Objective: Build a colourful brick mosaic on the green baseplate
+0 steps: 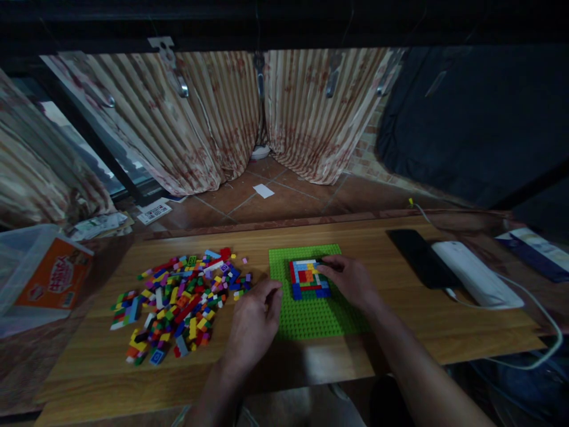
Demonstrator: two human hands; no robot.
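Note:
A green baseplate [311, 317] lies on the wooden table, with a small flat build of red, blue, yellow and white bricks [306, 279] pressed onto its far half. My right hand [349, 281] rests on the build's right edge, fingers curled and pressing at its top right corner. My left hand [253, 323] hovers at the baseplate's left edge, fingers bent inward in a loose pinch; what it holds is hidden. A heap of loose coloured bricks [178, 302] spreads to the left of that hand.
A black phone [415, 255] and a white power bank [475, 274] with a cable lie at the right. A clear plastic box with an orange pack [51, 276] stands at the left. Striped curtains [213, 124] and a tiled floor lie beyond the table's far edge.

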